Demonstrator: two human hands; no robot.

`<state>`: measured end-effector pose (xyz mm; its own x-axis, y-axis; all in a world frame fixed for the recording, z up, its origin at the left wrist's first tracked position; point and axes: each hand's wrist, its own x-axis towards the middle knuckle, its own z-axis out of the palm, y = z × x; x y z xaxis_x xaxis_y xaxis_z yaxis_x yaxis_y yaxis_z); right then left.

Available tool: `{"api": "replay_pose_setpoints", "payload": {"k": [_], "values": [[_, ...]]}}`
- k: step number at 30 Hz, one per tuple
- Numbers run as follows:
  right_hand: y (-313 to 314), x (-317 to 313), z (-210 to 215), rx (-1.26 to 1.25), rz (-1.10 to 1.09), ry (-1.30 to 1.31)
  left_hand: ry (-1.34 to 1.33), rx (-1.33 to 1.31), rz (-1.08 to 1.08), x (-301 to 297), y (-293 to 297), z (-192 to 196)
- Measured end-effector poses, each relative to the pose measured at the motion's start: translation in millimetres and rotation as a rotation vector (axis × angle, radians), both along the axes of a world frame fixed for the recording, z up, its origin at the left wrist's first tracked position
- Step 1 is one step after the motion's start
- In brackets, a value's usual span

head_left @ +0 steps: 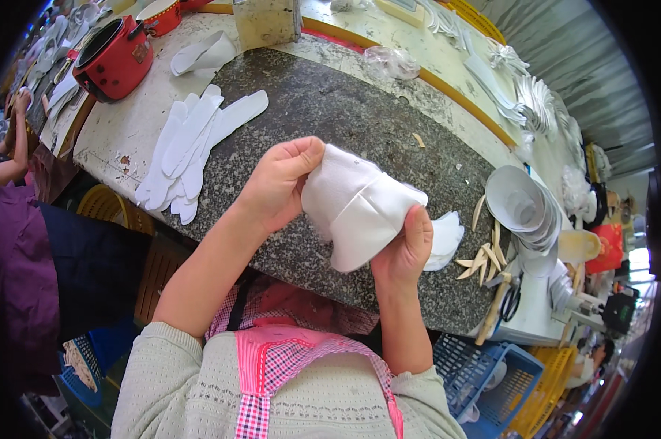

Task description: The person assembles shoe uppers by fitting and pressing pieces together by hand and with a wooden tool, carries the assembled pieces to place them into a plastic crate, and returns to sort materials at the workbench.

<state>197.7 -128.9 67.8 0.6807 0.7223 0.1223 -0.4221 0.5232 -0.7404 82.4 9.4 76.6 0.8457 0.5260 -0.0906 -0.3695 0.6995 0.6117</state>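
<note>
Between both hands, above the speckled stone slab (301,95), is a white stitched piece (363,208) that looks like a shoe upper, with a seam across its middle. My left hand (283,183) pinches its upper left edge between thumb and fingers. At the lower right edge, my right hand (405,249) grips it, thumb on top. Its underside is hidden. Beside my right hand lies a small stack of white pieces (445,240). Several white insole-shaped pieces (184,146) are fanned out to the left of my left hand.
Tan curved slips (484,260), scissors (511,302), a wooden-handled tool (493,311) and nested grey cone-like pieces (517,197) are at the right. A red pot (114,62) stands far left. A blue crate (491,380) sits below. Another person (19,241) is at the left.
</note>
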Motion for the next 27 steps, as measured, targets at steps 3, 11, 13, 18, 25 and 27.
{"api": "replay_pose_setpoints", "payload": {"k": [3,11,13,18,25,27], "values": [[-1.9,13.1,3.7,0.147,0.198,0.061,-0.127,0.235,-0.036,4.5,9.9,20.0],[-28.6,49.2,-52.2,-0.400,0.387,-1.156,0.265,1.028,-0.370,-25.1,20.7,-47.9],[-37.6,34.7,-52.8,-0.414,0.397,-1.235,0.373,1.355,-0.413,-31.7,-1.1,-31.5],[-48.9,15.4,-82.1,-0.715,0.360,-1.605,0.411,1.720,-0.374,-35.5,-25.4,-47.4],[-32.3,20.5,-50.8,-0.559,0.190,-1.378,0.466,1.671,0.099,-4.4,-28.7,-14.5],[-24.2,21.2,-49.5,-0.491,0.172,-1.362,0.627,1.548,-0.012,14.8,-26.4,-10.6]]}}
